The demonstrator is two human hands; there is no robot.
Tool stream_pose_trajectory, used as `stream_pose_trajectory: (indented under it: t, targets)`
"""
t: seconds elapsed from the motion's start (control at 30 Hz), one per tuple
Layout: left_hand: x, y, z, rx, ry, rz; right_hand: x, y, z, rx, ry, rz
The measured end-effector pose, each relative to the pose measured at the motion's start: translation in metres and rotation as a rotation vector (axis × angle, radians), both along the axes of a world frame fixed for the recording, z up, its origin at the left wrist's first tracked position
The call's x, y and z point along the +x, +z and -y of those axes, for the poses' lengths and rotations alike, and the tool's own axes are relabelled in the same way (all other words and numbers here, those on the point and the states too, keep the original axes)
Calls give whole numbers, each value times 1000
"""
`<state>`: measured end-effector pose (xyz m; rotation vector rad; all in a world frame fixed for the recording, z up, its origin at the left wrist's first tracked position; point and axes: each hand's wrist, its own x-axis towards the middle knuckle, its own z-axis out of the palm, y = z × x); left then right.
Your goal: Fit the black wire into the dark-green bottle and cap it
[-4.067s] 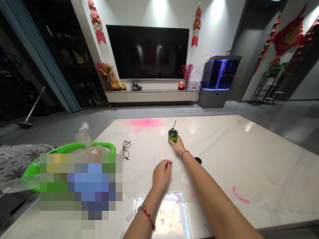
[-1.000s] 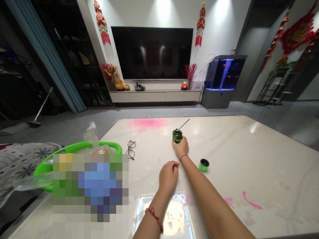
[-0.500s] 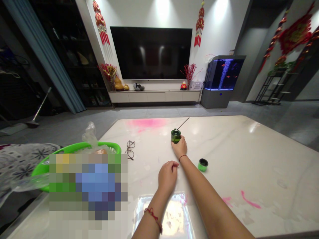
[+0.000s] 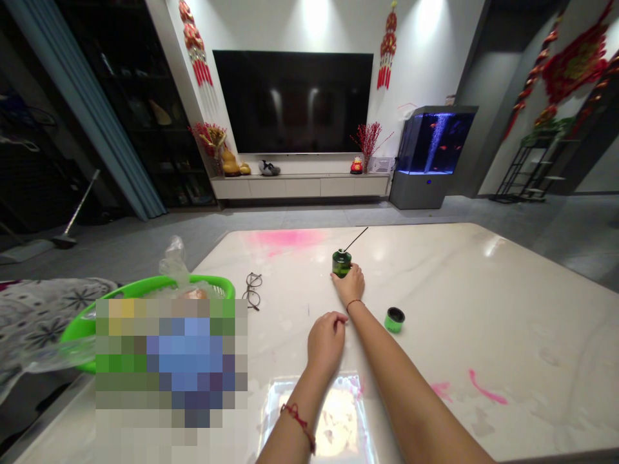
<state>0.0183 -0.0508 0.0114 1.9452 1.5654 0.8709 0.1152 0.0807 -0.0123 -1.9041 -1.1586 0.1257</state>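
Item 1. Green glass bottle, upright on the table, directly ahead of the right hand. Its lower part is clasped from the near side between thumb and fingers; by this grip the base seems to be steadied, while the neck is left unobstructed. A paler green is seen low in the glass; liquid may be held there, though this cannot be confirmed.

Item 2. Thin dark stick, one only, set in the bottle's mouth and slanted above and beyond the right hand. It is apparently propped by the rim alone.

Item 3. Small green cup-like piece, placed to the right of the right hand, well apart from the bottle. Its dark opening is turned upward; no contents can be made out.

Item 4. Left hand, laid nearer than the right hand and beside its wrist. The fingers are loosely curled inward; whether anything is enclosed cannot be told. It is probably rested there for support.

Item 5. Eyeglasses, laid to the left of both hands, touched by neither.

Item 6. Green basket, farther left of the left hand. Clear plastic is bunched at its rim; most of the contents are obscured by blurring.
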Motion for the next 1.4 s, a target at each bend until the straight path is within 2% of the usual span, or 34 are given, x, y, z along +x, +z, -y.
stream_pose_trajectory:
  t: [0.27, 0.5, 0.9, 1.2, 1.4]
  targets:
    - [-1, -1, -1, 9, -7, -2, 0, 1, 1, 3, 37, -18]
    - [0, -1, -1, 13, -3, -4, 0, 4, 3, -62, 80, -15]
    - [-1, 0, 0, 0, -8, -10, -3, 6, -1, -92, 27, -17]
    - [-1, -1, -1, -4, -4, 15, 0, 8, 3, -111, 57, -25]
    - [-2, -2, -1, 9, -43, 24, -1, 6, 1, -62, 36, -49]
